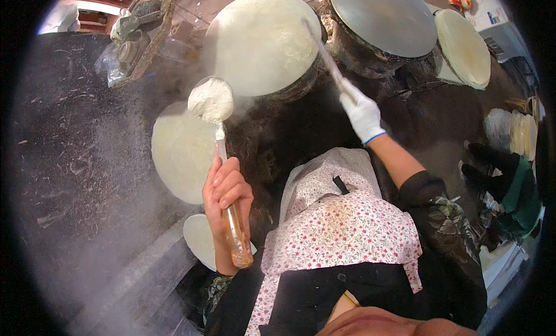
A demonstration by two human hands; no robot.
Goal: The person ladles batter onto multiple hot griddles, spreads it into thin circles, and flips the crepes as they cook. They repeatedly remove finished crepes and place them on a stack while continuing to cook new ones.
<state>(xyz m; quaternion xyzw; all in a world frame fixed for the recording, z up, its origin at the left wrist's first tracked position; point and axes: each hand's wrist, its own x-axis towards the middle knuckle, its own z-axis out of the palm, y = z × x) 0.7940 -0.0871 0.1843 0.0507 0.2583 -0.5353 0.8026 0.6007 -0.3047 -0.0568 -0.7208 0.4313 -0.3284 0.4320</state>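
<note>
My left hand (229, 188) is bare and wrapped round the wooden handle of a ladle (222, 148), whose bowl is heaped with thick white batter (212, 101). The ladle is held up in front of the near-left edge of a round griddle, over which a thin pale sheet of batter (255, 46) is spread. In a white glove, my right hand (362, 113) grips a long thin tool (330, 63). Its far end touches or hovers over the right side of that sheet; I cannot tell which. The tip is blurred, so its shape is unclear.
A second round griddle (385, 20) with a grey surface stands at the far right, beside a stack of pale round sheets (463, 49). At left lie a large pale disc (184, 153) and a smaller one (200, 240). Steam drifts over the dark floor (69, 145).
</note>
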